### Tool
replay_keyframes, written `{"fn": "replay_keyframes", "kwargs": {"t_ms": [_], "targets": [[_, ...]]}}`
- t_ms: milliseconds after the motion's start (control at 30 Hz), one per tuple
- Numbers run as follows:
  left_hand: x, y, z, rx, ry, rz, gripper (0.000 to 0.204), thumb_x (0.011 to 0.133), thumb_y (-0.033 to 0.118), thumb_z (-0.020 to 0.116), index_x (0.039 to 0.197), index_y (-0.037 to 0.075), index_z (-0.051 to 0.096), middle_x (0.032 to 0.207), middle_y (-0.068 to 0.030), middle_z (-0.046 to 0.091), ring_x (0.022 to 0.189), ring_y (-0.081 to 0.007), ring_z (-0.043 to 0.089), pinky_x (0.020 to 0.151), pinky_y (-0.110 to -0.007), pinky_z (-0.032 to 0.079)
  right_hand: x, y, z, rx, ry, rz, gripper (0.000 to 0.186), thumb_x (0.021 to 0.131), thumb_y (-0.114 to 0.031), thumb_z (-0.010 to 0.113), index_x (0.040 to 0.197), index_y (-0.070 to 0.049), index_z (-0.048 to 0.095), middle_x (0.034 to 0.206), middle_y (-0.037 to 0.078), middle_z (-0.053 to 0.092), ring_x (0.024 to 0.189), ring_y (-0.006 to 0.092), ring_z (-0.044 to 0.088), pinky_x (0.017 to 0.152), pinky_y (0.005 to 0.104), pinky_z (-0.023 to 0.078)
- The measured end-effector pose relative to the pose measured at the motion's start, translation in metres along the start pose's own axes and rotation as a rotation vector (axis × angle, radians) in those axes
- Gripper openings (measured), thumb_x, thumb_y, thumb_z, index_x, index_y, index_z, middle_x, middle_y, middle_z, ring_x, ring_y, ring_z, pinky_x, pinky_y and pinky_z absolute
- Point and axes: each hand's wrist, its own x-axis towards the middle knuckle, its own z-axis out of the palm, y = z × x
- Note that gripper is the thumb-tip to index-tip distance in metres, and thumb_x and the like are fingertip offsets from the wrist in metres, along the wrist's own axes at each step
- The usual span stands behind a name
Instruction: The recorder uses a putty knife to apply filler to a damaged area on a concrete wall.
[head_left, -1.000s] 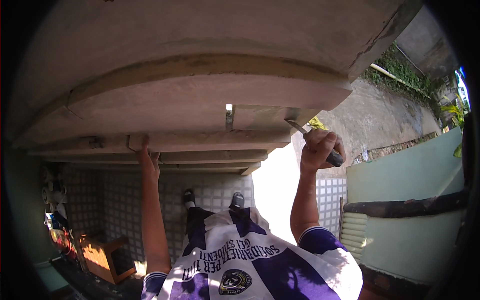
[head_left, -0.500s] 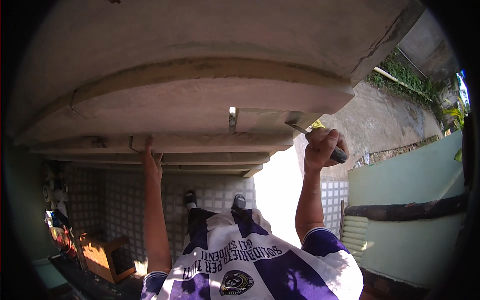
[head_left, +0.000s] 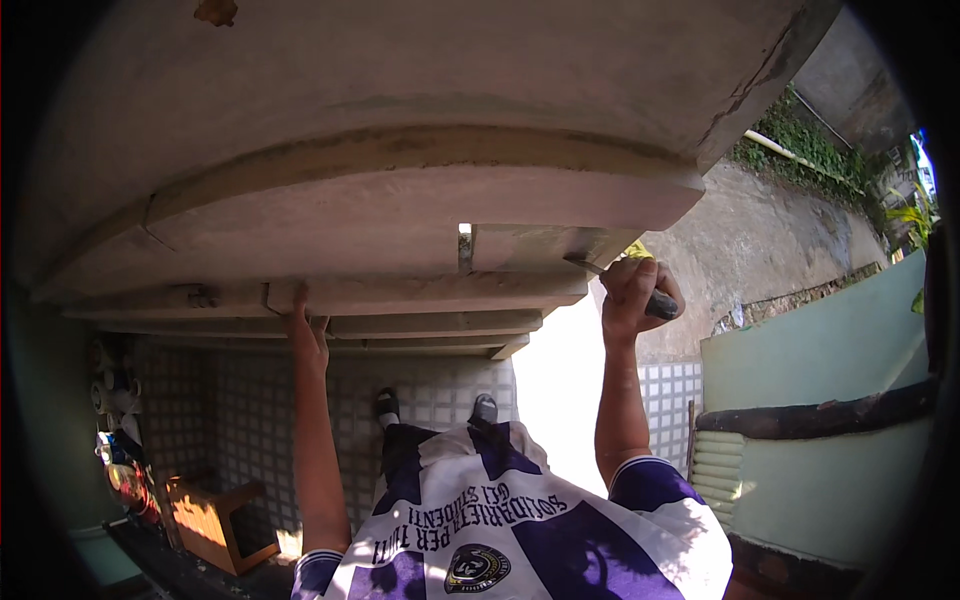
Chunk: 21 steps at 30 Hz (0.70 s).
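Clock positions are read from the centre of the view. The right hand (head_left: 630,290), at 3 o'clock, is closed in a fist round the dark handle of a hand tool (head_left: 661,305); the handle's butt protrudes from the fist toward 4 o'clock, and a thin metal shank points toward 9 o'clock over a smooth rectangular patch (head_left: 520,245) on a pale stepped ledge (head_left: 380,220). The tool's blade cannot be clearly distinguished from that patch. A narrow bright slot (head_left: 465,248), near the centre toward 12 o'clock, lies just beside the patch's 9 o'clock end. The left hand (head_left: 308,320), at 9 o'clock, touches the ledge's lower edge with one finger extended up its face; the remaining fingers are partly hidden, so whether it grips cannot be told. A thin bent wire (head_left: 267,298) is just beside it. Two dark sandals (head_left: 485,408) stand on the tiled floor (head_left: 340,385) toward 6 o'clock. An orange-brown wooden stool (head_left: 205,525) is at 8 o'clock, and a pale green wall (head_left: 810,335) at 3 o'clock.
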Motion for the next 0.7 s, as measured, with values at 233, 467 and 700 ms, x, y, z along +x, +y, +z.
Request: {"fn": "replay_keyframes", "kwargs": {"t_ms": [233,467,700], "targets": [[0.005,0.0,-0.003,-0.007,-0.006,-0.016,0.063,0.08,0.035,0.074,0.134,0.016,0.048,0.134,-0.0022,0.045,0.126,-0.0191,0.041,0.101,-0.046,0.037,-0.002,-0.007,-0.001,-0.243,-0.004,-0.211,0.04,0.095,-0.009,0.05,0.06,-0.008,0.03,0.046,0.008,0.046,0.04,0.0111,0.045,0.038,0.0268,0.034],[0.002,0.0,0.002,-0.003,0.017,-0.008,0.064,0.081,0.036,0.073,0.135,0.016,0.047,0.136,-0.0023,0.043,0.127,-0.0203,0.04,0.101,-0.045,0.036,0.006,-0.008,-0.006,0.103,-0.035,-0.179,0.041,0.095,-0.007,0.051,0.061,-0.008,0.027,0.044,0.007,0.044,0.037,0.0122,0.043,0.036,0.0275,0.036],[0.005,0.001,-0.002,-0.012,-0.004,-0.045,0.08,0.076,0.031,0.077,0.143,0.022,0.035,0.139,-0.0001,0.043,0.13,-0.0211,0.037,0.103,-0.049,0.036,0.007,-0.01,0.0,-0.006,0.0,-0.193,0.043,0.095,-0.008,0.052,0.06,-0.008,0.027,0.044,0.006,0.042,0.037,0.0115,0.04,0.036,0.0264,0.033]]}}
